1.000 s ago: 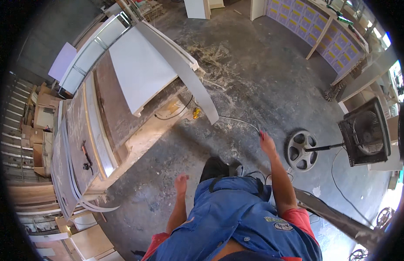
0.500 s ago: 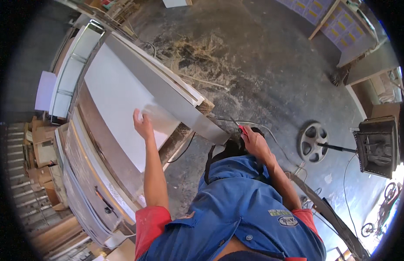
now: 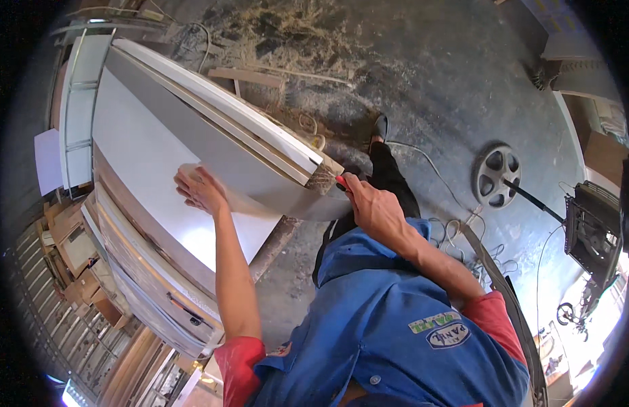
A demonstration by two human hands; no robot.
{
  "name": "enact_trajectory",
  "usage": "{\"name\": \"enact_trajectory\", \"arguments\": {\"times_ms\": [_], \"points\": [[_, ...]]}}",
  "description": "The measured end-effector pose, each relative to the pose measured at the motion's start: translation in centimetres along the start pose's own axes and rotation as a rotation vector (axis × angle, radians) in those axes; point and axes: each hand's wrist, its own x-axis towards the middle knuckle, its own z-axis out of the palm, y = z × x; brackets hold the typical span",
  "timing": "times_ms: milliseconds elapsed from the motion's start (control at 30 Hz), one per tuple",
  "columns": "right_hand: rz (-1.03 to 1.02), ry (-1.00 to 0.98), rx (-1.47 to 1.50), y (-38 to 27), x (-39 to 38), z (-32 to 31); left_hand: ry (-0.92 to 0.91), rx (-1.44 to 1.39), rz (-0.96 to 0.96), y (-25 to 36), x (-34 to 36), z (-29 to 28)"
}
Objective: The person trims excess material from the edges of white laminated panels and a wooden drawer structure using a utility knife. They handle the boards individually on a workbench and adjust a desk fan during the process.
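Note:
My right hand (image 3: 377, 210) is closed around a slim tool with a red handle (image 3: 341, 182). Its working end is hard to make out against the boards, so I cannot tell its exact kind. The hand is beside the near end of a long grey strip (image 3: 213, 139), which runs along the edge of a wide white panel (image 3: 141, 156). Over that panel is my left hand (image 3: 205, 190), fingers apart and loosely bent, slightly blurred, with nothing seen in it. Whether it touches the panel or the strip, I cannot tell.
White-edged boards (image 3: 219, 95) lie stacked beyond the strip. A metal frame (image 3: 80, 112) stands at the far left. Sawdust (image 3: 294, 34) covers the floor ahead. A cable (image 3: 423, 159) trails near my shoe (image 3: 380, 127). On the right are a spoked wheel-shaped base (image 3: 497, 175) and a black boxy frame (image 3: 592, 230).
The view has shifted, and my foot has come into sight. My right hand with the red-handled tool has come closer to the stacked boards' end. My left hand has turned, spreading its fingers.

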Motion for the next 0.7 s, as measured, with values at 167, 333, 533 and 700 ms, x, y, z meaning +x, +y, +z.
{"name": "enact_trajectory", "arguments": {"times_ms": [167,333,533,700], "points": [[-0.003,-0.067,-0.040,-0.4,1.0,-1.0,-0.003,0.030,0.029,0.7,0.0,-0.2],[0.001,-0.128,-0.045,-0.7,0.9,-0.7,-0.018,0.088,0.041,0.2,0.3,0.1],[0.068,-0.177,-0.056,-1.5,0.9,-0.7,-0.028,0.080,0.044,0.1,0.2,0.1],[0.080,-0.177,-0.043,-1.2,1.0,-0.3,-0.061,0.071,0.042,0.1,0.1,0.1]]}}
